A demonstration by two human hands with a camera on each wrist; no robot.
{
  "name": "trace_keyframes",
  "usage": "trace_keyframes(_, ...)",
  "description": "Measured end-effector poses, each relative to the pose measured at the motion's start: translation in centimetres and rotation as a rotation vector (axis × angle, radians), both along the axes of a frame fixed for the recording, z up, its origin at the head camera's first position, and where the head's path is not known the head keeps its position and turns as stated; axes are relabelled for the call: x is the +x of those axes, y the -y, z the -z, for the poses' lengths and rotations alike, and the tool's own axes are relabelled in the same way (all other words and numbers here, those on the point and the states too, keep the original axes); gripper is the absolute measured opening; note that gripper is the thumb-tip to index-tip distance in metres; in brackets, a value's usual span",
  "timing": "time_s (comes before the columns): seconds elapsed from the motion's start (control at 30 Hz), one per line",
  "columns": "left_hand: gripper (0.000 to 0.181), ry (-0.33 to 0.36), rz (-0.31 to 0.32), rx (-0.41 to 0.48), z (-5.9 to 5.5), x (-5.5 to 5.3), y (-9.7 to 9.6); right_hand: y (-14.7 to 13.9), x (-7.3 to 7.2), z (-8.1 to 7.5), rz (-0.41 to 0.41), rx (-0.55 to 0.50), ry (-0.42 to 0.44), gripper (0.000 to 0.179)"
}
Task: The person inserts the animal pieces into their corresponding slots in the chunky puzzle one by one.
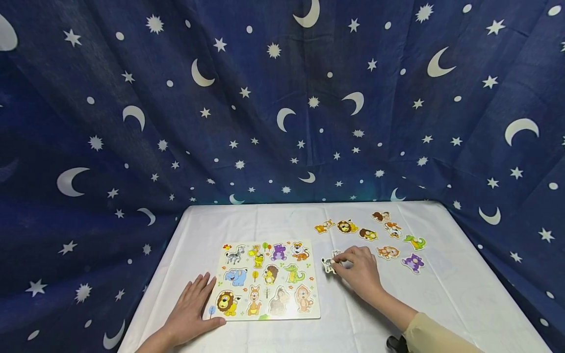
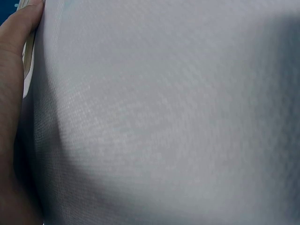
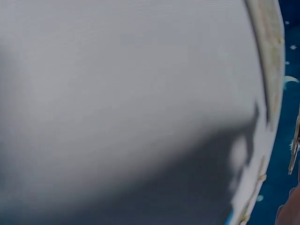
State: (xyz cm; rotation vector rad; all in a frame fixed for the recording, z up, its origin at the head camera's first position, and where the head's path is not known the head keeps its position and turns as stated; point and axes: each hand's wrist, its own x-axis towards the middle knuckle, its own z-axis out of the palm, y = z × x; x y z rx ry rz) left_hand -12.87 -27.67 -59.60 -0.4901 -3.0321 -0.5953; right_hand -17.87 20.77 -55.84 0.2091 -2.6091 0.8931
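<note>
Between thumb and fingers, my right hand pinches a zebra puzzle piece just right of the puzzle board. In the right wrist view only a sliver of that hand shows at the lower right corner, with a thin piece edge above it. My left hand lies with straight fingers along the board's left edge, its thumb at the near left corner. The left wrist view shows the thumb at the board's side. Animal pictures, among them a zebra, an elephant and a lion, cover the board.
Several loose animal pieces lie to the right and behind, including a lion piece, a crocodile piece and a purple animal piece. A white cloth covers the table. A dark blue star-and-moon curtain hangs behind it.
</note>
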Motion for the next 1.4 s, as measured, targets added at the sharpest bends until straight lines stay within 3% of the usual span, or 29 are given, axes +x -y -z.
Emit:
trace_keyframes(0.33,0.112,-0.013,0.009,0.014,0.0,0.0,0.1,7.1,-3.1,-2.4,-0.068,-0.092,0.012,0.01)
trace_keyframes(0.53,0.112,-0.041,0.016,0.003,0.3,-0.1,0.2,11.8,-4.7,-2.8,-0.143,-0.086,-0.006,0.006)
trace_keyframes(0.73,0.111,-0.09,0.037,-0.001,0.4,-0.1,0.3,15.6,-5.7,-3.1,-0.2,-0.102,0.04,0.005)
trace_keyframes(0.87,0.109,-0.104,0.047,-0.006,0.4,-0.1,0.4,17.7,-6.2,-3.0,-0.206,-0.087,0.064,0.005)
trace_keyframes(1.2,0.112,-0.005,0.012,0.009,-0.1,0.0,0.4,22.1,-7.5,-2.2,-0.189,0.024,0.111,0.009)
trace_keyframes(1.4,0.112,-0.026,0.019,0.01,0.2,-0.2,0.4,24.1,-7.7,-1.7,-0.144,0.071,0.099,0.008)
